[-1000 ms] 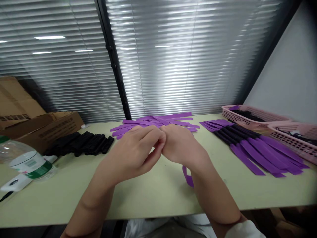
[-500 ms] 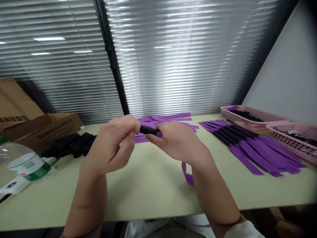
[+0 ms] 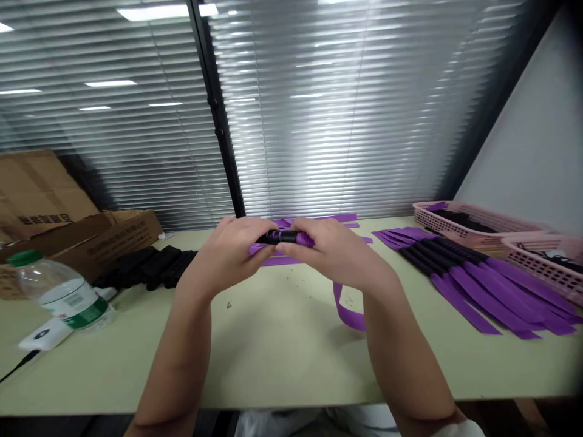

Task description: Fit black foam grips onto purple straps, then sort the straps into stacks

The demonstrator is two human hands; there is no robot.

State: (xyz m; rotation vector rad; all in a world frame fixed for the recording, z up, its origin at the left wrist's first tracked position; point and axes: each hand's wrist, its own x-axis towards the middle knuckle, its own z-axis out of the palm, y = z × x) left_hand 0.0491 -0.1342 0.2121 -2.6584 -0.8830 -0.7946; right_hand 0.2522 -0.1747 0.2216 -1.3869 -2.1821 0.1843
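Both hands grip one black ribbed grip sleeve (image 3: 286, 236) with purple strap showing at it, held above the middle of the table. My left hand (image 3: 234, 252) is closed around its left end, thumb underneath. My right hand (image 3: 334, 252) closes on the right end, where bunched purple material shows by the fingers. A purple strap (image 3: 350, 317) hangs in a loop below my right hand. Behind the hands lie several flat purple straps (image 3: 337, 218). To the right is a row of purple straps with black sleeves (image 3: 437, 252) around them.
Black ribbed pieces (image 3: 150, 267) lie at left before an open cardboard box (image 3: 122, 233). A plastic bottle (image 3: 75, 300) with a green cap and a white device (image 3: 45, 335) with a cable are at far left. Pink baskets (image 3: 483, 233) holding black items stand at right, near the wall.
My left hand has gone from a raised fist at the sleeve's end to a flatter grip along it. The hands are now closer together. The view has shifted slightly.
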